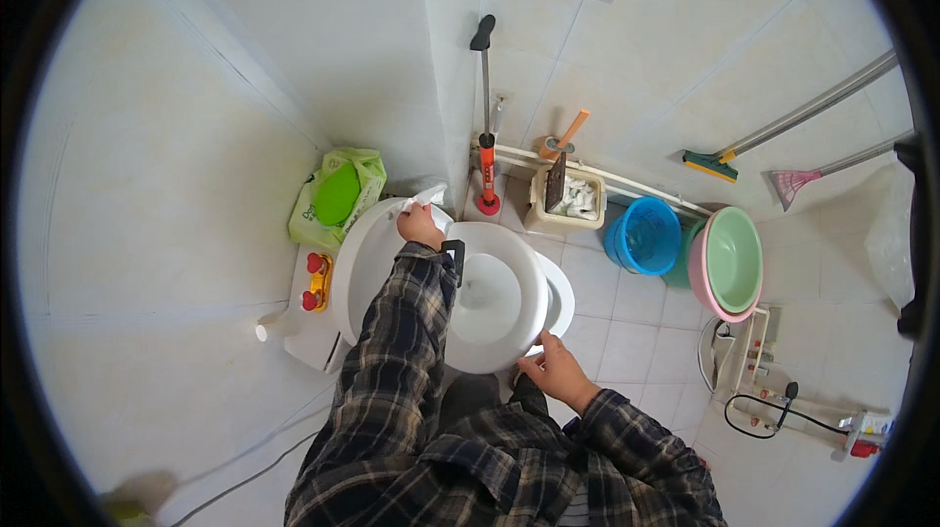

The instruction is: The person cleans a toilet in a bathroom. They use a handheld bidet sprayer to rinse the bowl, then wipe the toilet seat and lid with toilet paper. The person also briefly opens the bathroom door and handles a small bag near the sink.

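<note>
A white toilet stands before me, its lid (358, 306) raised on the left towards the tank. The toilet seat (540, 288) is tilted up, apart from the bowl's rim (565, 303) visible beyond its right edge. My left hand (421, 224) holds a crumpled white tissue or wipe (433, 194) at the lid's far edge, close to the hinge side. The hand hides part of the tissue. At the seat's near right edge my right hand (559, 373) grips the rim between thumb and fingers.
A green pack (373, 163) with a bright green lid sits on the tank, beside a gold flush plate with red buttons (317, 282). Along the wall stand a red plunger (487, 174), an open waste bin (543, 218), blue buckets (650, 233) and stacked basins (734, 259).
</note>
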Demonstrator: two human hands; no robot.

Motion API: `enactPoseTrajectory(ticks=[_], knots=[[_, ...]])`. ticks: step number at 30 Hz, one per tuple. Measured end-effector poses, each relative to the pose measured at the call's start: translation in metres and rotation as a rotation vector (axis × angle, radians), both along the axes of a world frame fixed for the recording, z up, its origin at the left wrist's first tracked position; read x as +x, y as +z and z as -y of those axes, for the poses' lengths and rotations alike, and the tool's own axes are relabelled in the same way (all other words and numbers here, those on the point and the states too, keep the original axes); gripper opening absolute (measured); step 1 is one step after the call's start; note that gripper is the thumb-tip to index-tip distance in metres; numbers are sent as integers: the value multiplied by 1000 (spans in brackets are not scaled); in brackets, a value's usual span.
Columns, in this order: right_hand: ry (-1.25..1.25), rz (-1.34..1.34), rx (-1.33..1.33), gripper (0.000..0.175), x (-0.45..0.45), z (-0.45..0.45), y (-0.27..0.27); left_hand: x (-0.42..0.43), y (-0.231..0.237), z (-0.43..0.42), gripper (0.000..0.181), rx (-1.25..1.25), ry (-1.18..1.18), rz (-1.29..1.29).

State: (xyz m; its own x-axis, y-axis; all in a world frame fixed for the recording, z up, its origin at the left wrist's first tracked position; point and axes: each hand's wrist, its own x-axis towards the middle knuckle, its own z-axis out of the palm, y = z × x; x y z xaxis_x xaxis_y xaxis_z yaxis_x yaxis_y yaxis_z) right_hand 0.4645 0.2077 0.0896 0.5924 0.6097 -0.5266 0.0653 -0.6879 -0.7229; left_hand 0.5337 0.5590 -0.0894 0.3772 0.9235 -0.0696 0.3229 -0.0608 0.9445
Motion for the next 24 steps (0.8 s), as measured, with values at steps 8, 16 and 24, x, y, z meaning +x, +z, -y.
enactPoseTrajectory(ticks=[8, 16, 24], knots=[[91, 64, 10, 65, 5, 12, -8, -35, 148, 66, 16, -208, -82, 369], [76, 59, 13, 63, 3, 17, -15, -37, 190, -13, 17, 889, -501, -726], [2, -21, -5, 61, -10, 19, -11, 18, 127, -45, 27, 643, -754, -1246]])
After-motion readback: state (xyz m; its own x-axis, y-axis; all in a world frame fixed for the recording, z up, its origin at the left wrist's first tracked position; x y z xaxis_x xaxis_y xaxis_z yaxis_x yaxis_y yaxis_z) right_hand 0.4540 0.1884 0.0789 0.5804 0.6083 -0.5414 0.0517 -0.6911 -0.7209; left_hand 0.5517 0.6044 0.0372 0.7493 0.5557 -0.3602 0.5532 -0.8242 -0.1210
